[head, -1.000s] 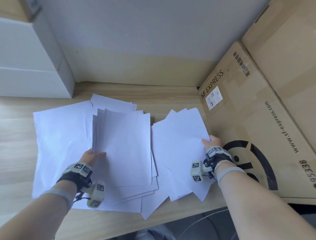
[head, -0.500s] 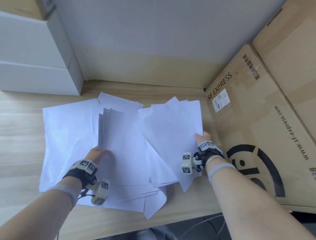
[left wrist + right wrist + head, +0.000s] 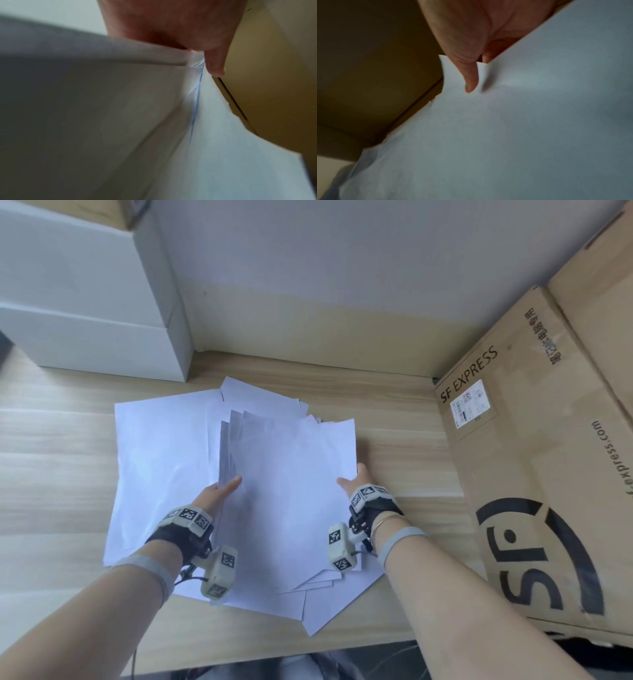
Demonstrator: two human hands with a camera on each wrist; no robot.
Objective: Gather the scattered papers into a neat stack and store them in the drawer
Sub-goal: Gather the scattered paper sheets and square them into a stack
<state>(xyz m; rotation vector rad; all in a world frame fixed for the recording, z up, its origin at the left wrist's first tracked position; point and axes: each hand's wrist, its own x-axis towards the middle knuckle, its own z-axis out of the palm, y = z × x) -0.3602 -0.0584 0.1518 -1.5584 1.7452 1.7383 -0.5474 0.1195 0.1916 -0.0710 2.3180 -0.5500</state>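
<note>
Since the papers [image 3: 291, 491] are light, limp and slide freely, best held at both side edges. Left hand [image 3: 219, 496] pinches the left edge, right hand [image 3: 356, 482] the right; sheets lie left of the cardboard box [image 3: 548, 474].

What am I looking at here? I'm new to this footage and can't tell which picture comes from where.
No machine: a person with small cameras on the head and each wrist. The head view looks down at a wooden desk spread with white papers. The left hand and right hand grip a sheaf of them from either side. The two blurry close-ups are the wrist views: a thumb on paper in each. A cardboard box stands at the right, white boxes at the back left. No drawer is visible.
</note>
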